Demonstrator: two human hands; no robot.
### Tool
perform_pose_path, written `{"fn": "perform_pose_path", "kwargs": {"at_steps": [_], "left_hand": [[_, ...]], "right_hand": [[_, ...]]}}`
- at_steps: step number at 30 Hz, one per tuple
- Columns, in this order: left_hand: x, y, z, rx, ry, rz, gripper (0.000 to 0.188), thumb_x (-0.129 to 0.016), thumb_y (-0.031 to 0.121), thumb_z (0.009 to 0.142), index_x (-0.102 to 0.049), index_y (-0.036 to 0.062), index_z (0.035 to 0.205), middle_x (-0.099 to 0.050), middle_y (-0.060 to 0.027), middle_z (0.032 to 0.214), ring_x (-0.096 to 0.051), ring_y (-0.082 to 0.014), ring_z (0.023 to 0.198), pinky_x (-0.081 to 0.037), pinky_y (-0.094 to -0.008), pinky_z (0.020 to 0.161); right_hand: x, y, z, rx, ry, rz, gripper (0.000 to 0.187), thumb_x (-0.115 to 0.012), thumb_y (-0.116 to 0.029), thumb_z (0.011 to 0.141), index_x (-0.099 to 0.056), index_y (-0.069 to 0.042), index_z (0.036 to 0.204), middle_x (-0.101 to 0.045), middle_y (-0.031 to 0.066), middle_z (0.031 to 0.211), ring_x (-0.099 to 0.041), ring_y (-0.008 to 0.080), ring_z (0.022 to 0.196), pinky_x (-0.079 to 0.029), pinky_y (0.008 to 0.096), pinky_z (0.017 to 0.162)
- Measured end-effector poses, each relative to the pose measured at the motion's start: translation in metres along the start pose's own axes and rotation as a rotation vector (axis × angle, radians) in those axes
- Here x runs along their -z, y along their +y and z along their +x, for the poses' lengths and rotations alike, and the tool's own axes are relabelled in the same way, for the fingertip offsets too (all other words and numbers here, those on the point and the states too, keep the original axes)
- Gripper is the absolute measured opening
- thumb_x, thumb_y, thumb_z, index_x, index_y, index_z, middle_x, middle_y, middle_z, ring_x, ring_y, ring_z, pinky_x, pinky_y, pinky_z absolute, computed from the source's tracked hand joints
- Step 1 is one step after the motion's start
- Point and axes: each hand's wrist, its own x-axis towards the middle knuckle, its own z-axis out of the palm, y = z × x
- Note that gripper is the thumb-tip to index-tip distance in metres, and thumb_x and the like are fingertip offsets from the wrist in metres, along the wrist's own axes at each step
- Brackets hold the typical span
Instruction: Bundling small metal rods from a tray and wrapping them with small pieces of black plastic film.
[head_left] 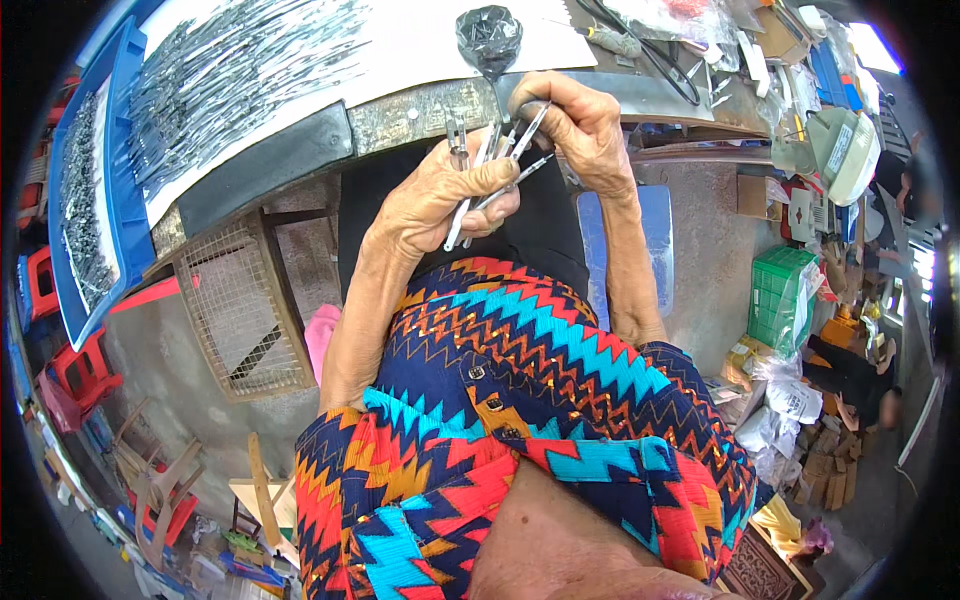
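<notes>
Strips (526,137): can count at least four, fanned out, grasped by the left hand (435,195) above the lap (545,225). One pinched near its upper end by the right hand (592,132). Beyond, one black bundle (488,42); at left, one blue tray (122,185).

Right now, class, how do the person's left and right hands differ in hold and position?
The left hand grips a bunch of slender silvery pieces at various angles, while the right hand appears to pinch just one piece near its end. The left hand sits lower in the picture, mostly over the lap; the right hand is higher, overlapping the worktable edge. Both hands are bare.
</notes>
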Motion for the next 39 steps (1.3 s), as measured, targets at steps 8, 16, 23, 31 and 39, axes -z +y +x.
{"fn": "perform_pose_path", "kwargs": {"at_steps": [8,16,23,31,39], "left_hand": [[0.001,-0.001,0.002,0.009,-0.014,-0.033,0.022,-0.061,0.019,0.082,-0.046,0.0055,0.09,-0.047,-0.0066,0.056,-0.037,-0.0058,0.038,-0.027,-0.0159,0.033],[0.001,-0.005,0.003,0.041,0.003,0.028,0.023,-0.062,0.02,0.08,-0.045,0.006,0.087,-0.047,-0.0066,0.055,-0.035,-0.0053,0.037,-0.025,-0.0161,0.031],[0.003,-0.008,0.005,0.102,-0.091,-0.05,0.025,-0.063,0.021,0.08,-0.045,0.0059,0.088,-0.047,-0.0071,0.054,-0.035,-0.0048,0.034,-0.024,-0.016,0.03],[0.007,-0.013,0.005,0.14,-0.104,-0.086,0.025,-0.062,0.021,0.08,-0.045,0.0059,0.09,-0.047,-0.0075,0.055,-0.035,-0.005,0.034,-0.025,-0.0166,0.03],[0.01,-0.014,0.007,0.154,-0.096,-0.086,0.022,-0.062,0.02,0.081,-0.046,0.0053,0.087,-0.048,-0.0078,0.055,-0.035,-0.0054,0.035,-0.025,-0.0168,0.03]], "right_hand": [[-0.002,0.0,-0.005,-0.025,0.054,-0.007,0.009,-0.054,-0.007,0.084,-0.057,0.0,0.088,-0.048,-0.002,0.063,-0.042,0.0038,0.054,-0.035,0.019,0.047],[0.009,-0.004,-0.008,-0.031,-0.047,-0.017,0.008,-0.054,-0.007,0.083,-0.057,0.0,0.085,-0.047,-0.0025,0.063,-0.042,0.0037,0.054,-0.035,0.0184,0.046],[0.011,-0.001,-0.011,-0.029,-0.071,0.075,0.011,-0.055,-0.01,0.083,-0.057,0.0,0.083,-0.048,-0.0022,0.063,-0.043,0.0035,0.053,-0.034,0.0176,0.045],[0.01,0.0,-0.017,-0.037,-0.084,0.092,0.017,-0.055,-0.015,0.084,-0.054,0.001,0.077,-0.05,0.0005,0.067,-0.036,0.0022,0.048,-0.027,0.0167,0.042],[0.014,0.009,-0.021,0.046,-0.159,0.056,0.013,-0.056,-0.013,0.084,-0.058,0.0,0.087,-0.05,-0.0019,0.063,-0.043,0.0032,0.052,-0.034,0.0178,0.044]]}}
